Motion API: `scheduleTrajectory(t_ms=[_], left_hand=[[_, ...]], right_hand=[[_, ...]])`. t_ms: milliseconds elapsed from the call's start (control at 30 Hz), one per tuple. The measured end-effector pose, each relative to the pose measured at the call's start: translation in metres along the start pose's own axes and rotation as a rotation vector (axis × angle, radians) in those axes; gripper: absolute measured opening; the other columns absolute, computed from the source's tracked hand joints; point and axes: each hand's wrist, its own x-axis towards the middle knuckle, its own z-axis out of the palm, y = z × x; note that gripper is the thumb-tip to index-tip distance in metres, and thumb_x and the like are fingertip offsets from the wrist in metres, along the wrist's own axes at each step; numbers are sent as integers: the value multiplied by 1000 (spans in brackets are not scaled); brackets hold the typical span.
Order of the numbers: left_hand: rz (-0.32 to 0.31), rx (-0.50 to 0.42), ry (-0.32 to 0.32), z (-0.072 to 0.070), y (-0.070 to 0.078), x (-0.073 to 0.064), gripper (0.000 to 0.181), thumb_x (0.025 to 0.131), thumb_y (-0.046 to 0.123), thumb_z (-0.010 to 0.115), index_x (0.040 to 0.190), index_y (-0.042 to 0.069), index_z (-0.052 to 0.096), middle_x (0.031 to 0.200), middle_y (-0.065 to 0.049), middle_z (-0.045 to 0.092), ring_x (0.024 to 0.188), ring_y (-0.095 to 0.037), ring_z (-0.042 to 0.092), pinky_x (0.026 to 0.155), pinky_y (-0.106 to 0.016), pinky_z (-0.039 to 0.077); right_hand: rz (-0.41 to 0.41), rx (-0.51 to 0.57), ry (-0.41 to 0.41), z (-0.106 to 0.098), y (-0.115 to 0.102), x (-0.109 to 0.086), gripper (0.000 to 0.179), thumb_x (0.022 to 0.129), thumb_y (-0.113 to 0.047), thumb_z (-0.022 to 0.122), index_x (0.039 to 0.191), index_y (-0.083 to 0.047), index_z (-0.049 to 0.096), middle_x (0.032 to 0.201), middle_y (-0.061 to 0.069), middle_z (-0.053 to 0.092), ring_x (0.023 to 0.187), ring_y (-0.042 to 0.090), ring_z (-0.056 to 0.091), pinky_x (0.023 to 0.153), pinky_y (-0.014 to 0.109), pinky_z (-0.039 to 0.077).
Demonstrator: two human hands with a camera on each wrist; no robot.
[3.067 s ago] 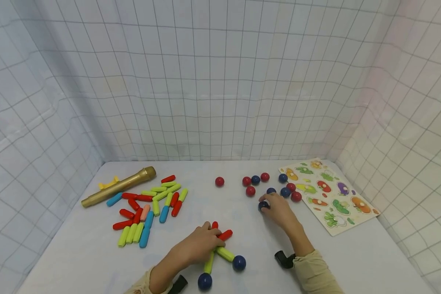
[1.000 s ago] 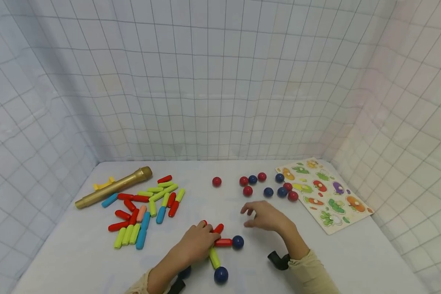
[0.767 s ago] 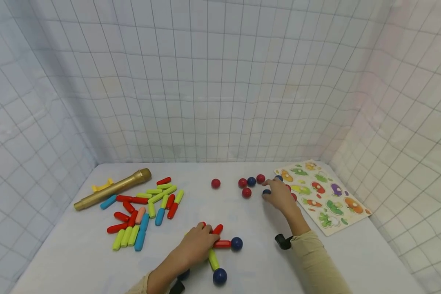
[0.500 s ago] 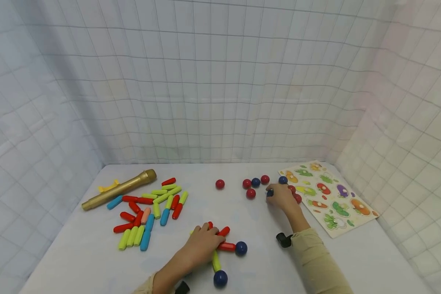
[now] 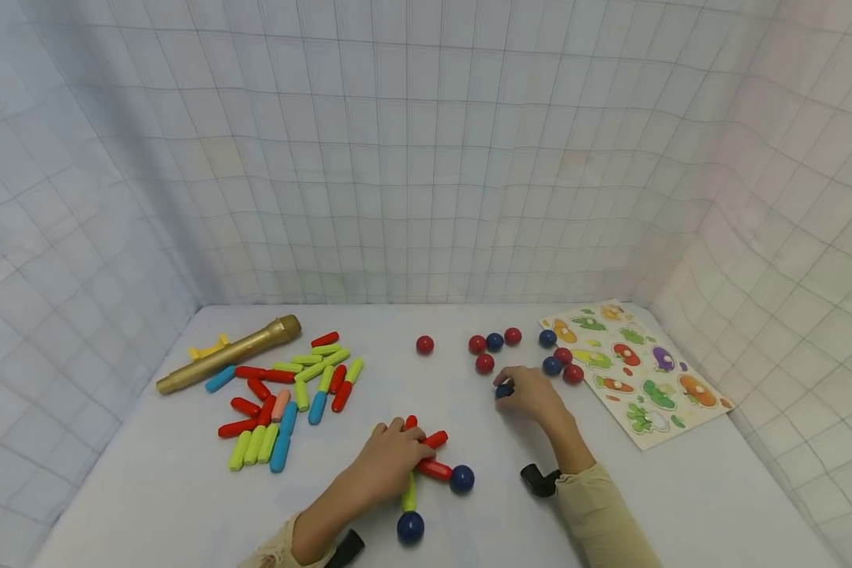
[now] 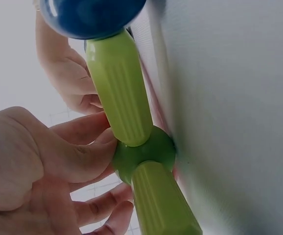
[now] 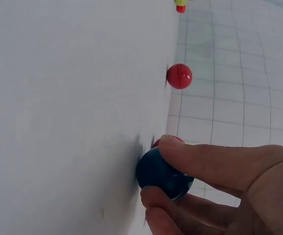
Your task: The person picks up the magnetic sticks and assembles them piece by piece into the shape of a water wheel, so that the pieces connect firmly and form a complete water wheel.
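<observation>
My left hand (image 5: 389, 461) holds a ball-and-stick build low on the table, its thumb and fingers around a central green ball (image 6: 153, 144). Yellow-green rods (image 6: 119, 88) and red rods (image 5: 436, 471) stick out from it. One blue ball (image 5: 410, 528) caps a yellow-green rod and another blue ball (image 5: 461, 479) caps a red one; the palm hides part of the build. Between thumb and fingertips, my right hand (image 5: 536, 396) pinches a loose blue ball (image 7: 158, 171), close to the table, right of the build.
Loose red balls (image 5: 484, 364) and blue balls (image 5: 551, 366) lie at the back right, by a vegetable picture board (image 5: 632, 371). On the left are scattered red, yellow-green and blue rods (image 5: 281, 442), a gold microphone-shaped tube (image 5: 230, 355) and a small yellow piece (image 5: 209, 347).
A blue ball formerly in my right hand now caps a red rod. The right hand reached back, took another blue ball from the group and drew it nearer. The left hand turned the build.
</observation>
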Motion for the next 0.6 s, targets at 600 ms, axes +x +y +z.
scheduleTrajectory(t_ms=[600], left_hand=[[-4,-3,-5,-4,-3,2,38,78,9,78,110,29,75,115,0,67,97,-19,48,82,-38,45]], right_hand=[[-326,22,-305,15,-34,-17,30,77,-12,81,104,-16,68,101,-2,65,89,14,56,83,34,52]])
